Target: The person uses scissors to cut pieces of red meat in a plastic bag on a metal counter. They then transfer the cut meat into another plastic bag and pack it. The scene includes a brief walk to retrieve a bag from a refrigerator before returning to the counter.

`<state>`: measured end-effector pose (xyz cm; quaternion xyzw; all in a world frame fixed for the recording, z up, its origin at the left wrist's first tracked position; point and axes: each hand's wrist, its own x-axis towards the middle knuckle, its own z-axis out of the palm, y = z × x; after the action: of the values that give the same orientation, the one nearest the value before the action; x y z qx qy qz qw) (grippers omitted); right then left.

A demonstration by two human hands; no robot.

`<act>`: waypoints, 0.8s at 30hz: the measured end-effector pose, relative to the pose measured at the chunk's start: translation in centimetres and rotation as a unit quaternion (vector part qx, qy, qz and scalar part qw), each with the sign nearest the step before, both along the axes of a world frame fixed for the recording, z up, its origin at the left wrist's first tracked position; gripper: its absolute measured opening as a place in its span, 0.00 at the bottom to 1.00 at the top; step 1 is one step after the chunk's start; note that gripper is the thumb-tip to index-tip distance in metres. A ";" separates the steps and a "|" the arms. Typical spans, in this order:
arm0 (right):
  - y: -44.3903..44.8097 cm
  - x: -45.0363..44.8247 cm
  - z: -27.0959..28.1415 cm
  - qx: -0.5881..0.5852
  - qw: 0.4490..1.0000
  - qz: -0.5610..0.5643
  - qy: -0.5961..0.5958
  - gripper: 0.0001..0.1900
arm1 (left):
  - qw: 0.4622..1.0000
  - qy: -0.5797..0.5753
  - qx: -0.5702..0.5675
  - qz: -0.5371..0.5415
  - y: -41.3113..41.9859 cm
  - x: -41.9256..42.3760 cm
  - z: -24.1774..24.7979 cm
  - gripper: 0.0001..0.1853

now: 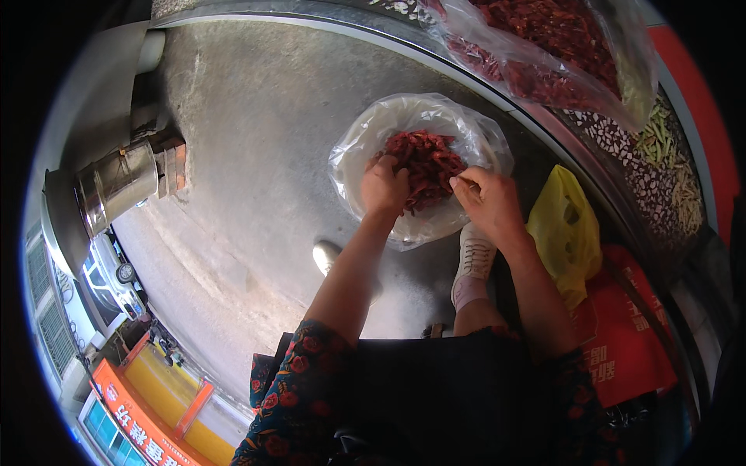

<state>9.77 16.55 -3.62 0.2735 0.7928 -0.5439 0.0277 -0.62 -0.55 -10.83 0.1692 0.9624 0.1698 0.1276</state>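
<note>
A round basin lined with a clear plastic bag (364, 131) stands on the floor before me. Dried red chili peppers (428, 166) are heaped inside it. At the left side of the heap is my left hand (386, 185), its fingers curled down against the peppers. My right hand (488, 195) hovers over the right edge of the heap, thumb and index finger brought together. Whether either hand grips a pepper is too small or hidden to tell.
A large clear bag of red peppers (559, 43) lies upper right, near scattered green pieces (655, 140). By my right arm are a yellow plastic bag (564, 227) and a red bag (626, 338) bearing writing. A metal drum (119, 183) stands near bricks (173, 166) at left.
</note>
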 end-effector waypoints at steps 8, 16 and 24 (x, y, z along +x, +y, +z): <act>-1.6 -1.1 -1.5 0.170 0.965 0.121 0.161 0.21 | 0.954 -0.255 0.154 0.016 0.7 -1.4 6.2 0.11; -2.0 -2.8 -2.0 0.315 0.880 0.306 0.180 0.05 | 0.936 -0.258 0.110 -0.210 0.7 -2.6 10.8 0.04; -3.4 -1.1 0.5 -0.153 0.980 0.067 0.109 0.09 | 0.955 -0.109 0.222 -0.167 1.1 1.3 12.6 0.09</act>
<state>8.64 13.16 -3.11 0.1514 0.7148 -0.6825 0.0191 0.72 0.59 1.78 0.3316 0.8389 0.3728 0.2175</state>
